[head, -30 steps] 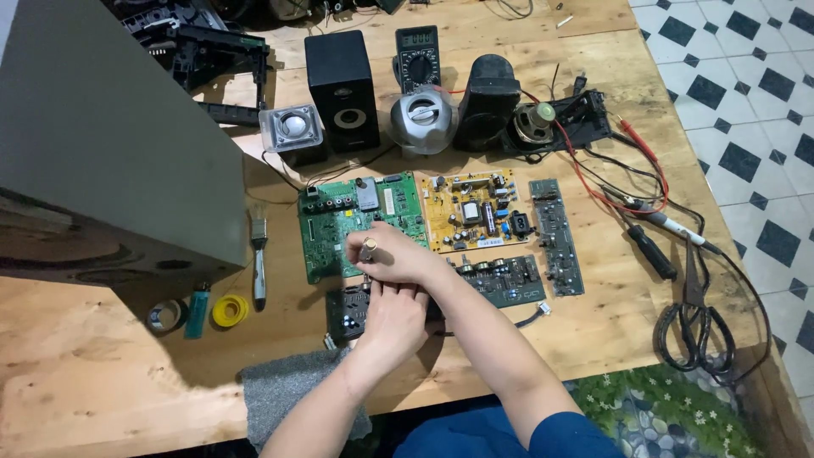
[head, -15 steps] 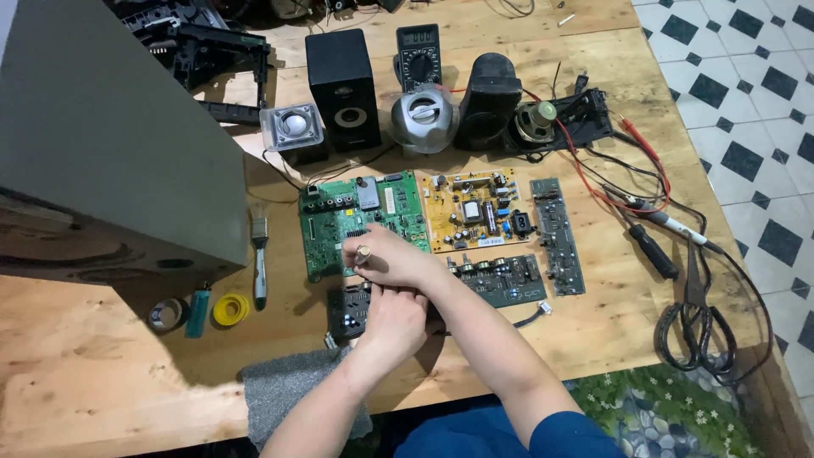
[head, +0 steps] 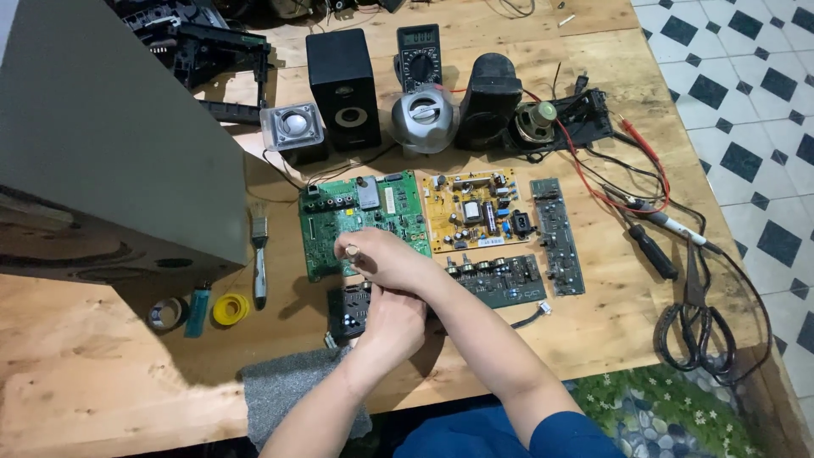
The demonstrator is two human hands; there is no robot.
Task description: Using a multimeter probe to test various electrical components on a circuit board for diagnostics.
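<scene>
Right hand (head: 386,259) is closed around a small pale-tipped tool (head: 350,252), probably a driver or brush handle; only the round butt end shows at 9 o'clock of the fist. Left hand (head: 392,322) sits just below it, at 6 o'clock, fingers curled onto a small dark board (head: 349,309) near the table's front edge. Whether the left truly pinches the board or just steadies it, I cannot tell; fingertips are hidden.

The dark board lies flat on the wooden table (head: 102,373), at 6 o'clock of the green board (head: 360,220) and touching or just beside it. The yellow board (head: 475,208) is at 3 o'clock of the green one, a long strip board (head: 557,233) further right, and another dark board (head: 500,278) at 3 o'clock of the hands.

Handling, as a judgement: the small board looks light, stiff and flat, with tall parts on top that are fragile and snag easily. Best held by its bare edges or corners, not by the components. On bare wood it likely slides if pushed, so it needs one hand pinning it.

Nearby: brush (head: 259,254), yellow tape roll (head: 230,309) and blue lighter (head: 197,310) at 9 o'clock; grey foam (head: 288,390) at 7 o'clock; scissors (head: 695,318) at far 3 o'clock; speaker (head: 342,87) and multimeter (head: 419,53) at 12 o'clock.
</scene>
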